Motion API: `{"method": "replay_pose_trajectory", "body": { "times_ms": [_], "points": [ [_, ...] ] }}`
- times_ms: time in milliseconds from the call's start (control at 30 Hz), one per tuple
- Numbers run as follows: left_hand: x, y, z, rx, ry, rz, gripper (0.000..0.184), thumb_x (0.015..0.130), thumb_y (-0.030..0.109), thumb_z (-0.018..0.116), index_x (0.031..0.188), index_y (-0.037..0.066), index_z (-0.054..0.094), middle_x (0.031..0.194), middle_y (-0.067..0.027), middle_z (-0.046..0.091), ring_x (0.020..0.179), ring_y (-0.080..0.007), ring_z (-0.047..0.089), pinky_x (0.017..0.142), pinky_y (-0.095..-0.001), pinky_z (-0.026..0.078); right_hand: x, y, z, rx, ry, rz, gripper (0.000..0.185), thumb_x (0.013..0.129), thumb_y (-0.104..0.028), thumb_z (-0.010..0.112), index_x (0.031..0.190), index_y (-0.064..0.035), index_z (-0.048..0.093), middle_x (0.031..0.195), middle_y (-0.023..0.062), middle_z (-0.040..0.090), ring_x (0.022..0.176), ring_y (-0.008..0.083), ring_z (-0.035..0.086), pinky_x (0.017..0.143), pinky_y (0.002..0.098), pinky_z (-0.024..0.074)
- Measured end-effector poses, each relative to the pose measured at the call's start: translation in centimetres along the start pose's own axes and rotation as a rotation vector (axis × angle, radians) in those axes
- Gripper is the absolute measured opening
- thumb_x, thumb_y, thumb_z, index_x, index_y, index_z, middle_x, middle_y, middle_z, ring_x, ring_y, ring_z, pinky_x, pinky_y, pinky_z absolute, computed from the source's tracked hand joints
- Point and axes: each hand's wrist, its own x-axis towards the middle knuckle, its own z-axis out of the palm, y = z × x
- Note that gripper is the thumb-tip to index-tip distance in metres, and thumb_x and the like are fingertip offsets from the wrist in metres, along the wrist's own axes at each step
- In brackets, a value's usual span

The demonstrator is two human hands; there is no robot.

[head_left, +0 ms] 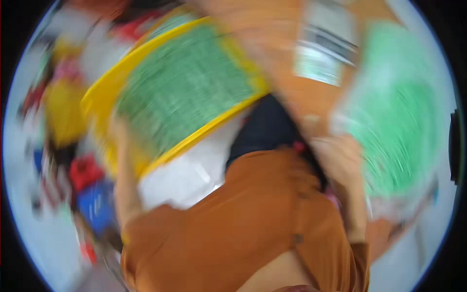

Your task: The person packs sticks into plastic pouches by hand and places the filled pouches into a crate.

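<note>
A yellow crate (175,158) stands tilted in view at the left, full of small thin green pieces (189,82) too blurred to name. My left hand (119,130) is at the crate's left inner side, beside the green pieces; motion smears its fingers. On the right lies a large clear plastic bag (389,53) with bright green pieces (401,136) inside. My right hand (340,156) is at the bag's left edge, over the table's side, with its fingers curled closed. Whatever it grips, if anything, is hidden by blur.
An orange-brown tabletop (272,44) runs behind my right hand. Papers or a printed sheet (318,63) lie on it. Something white (182,182) is below the crate. At the far left are blurred yellow (65,112), red (85,173) and blue (97,207) items.
</note>
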Motion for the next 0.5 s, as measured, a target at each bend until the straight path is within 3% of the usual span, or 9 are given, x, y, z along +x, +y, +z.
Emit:
{"method": "replay_pose_trajectory", "body": {
  "times_ms": [33, 67, 100, 133, 233, 267, 300, 367, 500],
  "points": [
    [-0.6, -3.8, 1.3, -0.082, -0.285, 0.101, 0.034, 0.083, 0.027, 0.051, 0.109, 0.005, 0.058, 0.092, -0.0138, 0.063, 0.081, -0.0261, 0.06, 0.068, -0.0371, 0.047, 0.3, 0.6, 1.0, 0.119, 0.09, -0.129, 0.015, 0.069, -0.009, 0.059, 0.084, -0.0065, 0.061, 0.077, 0.0049, 0.06, 0.068, 0.0195, 0.058, 0.062, 0.0341, 0.0452],
    [-0.8, -4.8, 3.2, -0.404, -0.712, -0.251, 0.036, 0.083, 0.023, 0.049, 0.113, 0.005, 0.056, 0.088, -0.0134, 0.063, 0.077, -0.0249, 0.059, 0.065, -0.0354, 0.046, -0.1, 0.7, 1.6, 0.083, 0.112, -0.153, 0.018, 0.07, -0.009, 0.057, 0.088, -0.0073, 0.06, 0.08, 0.0036, 0.06, 0.072, 0.0199, 0.059, 0.062, 0.0338, 0.0458],
    [2.2, -18.6, 8.0, -0.094, -1.107, -0.147, 0.038, 0.081, 0.019, 0.05, 0.116, 0.005, 0.054, 0.086, -0.0123, 0.062, 0.072, -0.0224, 0.058, 0.062, -0.0326, 0.045, -0.4, 1.1, 1.5, 0.106, 0.172, -0.19, 0.014, 0.071, -0.009, 0.057, 0.084, -0.0076, 0.06, 0.077, 0.0042, 0.059, 0.072, 0.0196, 0.059, 0.062, 0.0331, 0.047],
    [1.1, -17.8, 8.5, 0.173, -0.997, 0.268, 0.041, 0.076, 0.015, 0.052, 0.115, 0.003, 0.054, 0.08, -0.0114, 0.06, 0.066, -0.0202, 0.054, 0.063, -0.0334, 0.043, -1.7, 1.7, -0.6, 0.096, 0.139, -0.097, 0.012, 0.073, -0.009, 0.056, 0.085, -0.0071, 0.061, 0.078, 0.0047, 0.06, 0.072, 0.0196, 0.059, 0.062, 0.0324, 0.0475],
    [1.9, -4.8, 3.8, 0.155, -0.938, -0.151, 0.023, 0.078, 0.015, 0.051, 0.092, -0.002, 0.056, 0.072, -0.0119, 0.052, 0.066, -0.023, 0.048, 0.07, -0.0366, 0.042, -6.9, 5.9, -7.3, 0.007, 0.309, 0.455, 0.014, 0.08, -0.016, 0.057, 0.088, -0.0067, 0.065, 0.082, 0.0064, 0.064, 0.07, 0.0207, 0.06, 0.061, 0.0305, 0.0484],
    [1.2, 6.2, 0.9, 0.57, -0.906, -0.298, 0.023, 0.08, 0.017, 0.05, 0.091, -0.002, 0.057, 0.089, -0.0158, 0.057, 0.071, -0.0253, 0.051, 0.06, -0.0345, 0.033, -7.4, 7.6, -10.7, -0.089, 0.437, 0.732, 0.018, 0.081, -0.022, 0.059, 0.091, -0.0092, 0.067, 0.084, 0.0076, 0.065, 0.07, 0.0224, 0.061, 0.062, 0.0299, 0.0484],
    [0.5, 10.0, 0.3, 0.673, -0.763, -0.191, 0.022, 0.087, 0.016, 0.048, 0.09, -0.002, 0.061, 0.104, -0.0175, 0.055, 0.09, -0.0329, 0.053, 0.074, -0.0473, 0.044, -7.7, 10.2, -13.2, -0.278, 0.485, 0.905, 0.018, 0.079, -0.025, 0.061, 0.089, -0.0113, 0.068, 0.082, 0.009, 0.066, 0.072, 0.0238, 0.061, 0.064, 0.0321, 0.0483],
    [-0.4, 10.9, 2.9, 0.37, -0.275, 0.149, 0.026, 0.09, 0.019, 0.047, 0.103, -0.001, 0.059, 0.104, -0.0178, 0.057, 0.093, -0.0318, 0.054, 0.076, -0.0465, 0.046, -10.6, 17.8, -15.0, -0.66, 0.293, 0.988, 0.017, 0.078, -0.024, 0.06, 0.088, -0.012, 0.068, 0.084, 0.0091, 0.062, 0.074, 0.0258, 0.06, 0.064, 0.0354, 0.0472],
    [-5.0, 21.6, 3.0, -0.147, -0.496, 0.464, 0.027, 0.09, 0.016, 0.048, 0.111, 0.001, 0.056, 0.107, -0.0164, 0.057, 0.097, -0.0303, 0.055, 0.08, -0.0429, 0.048, -10.9, 21.6, -14.4, -0.804, 0.16, 1.092, 0.018, 0.073, -0.023, 0.062, 0.085, -0.0101, 0.065, 0.088, 0.0104, 0.057, 0.078, 0.0294, 0.059, 0.066, 0.0404, 0.0475]
  ]
}}
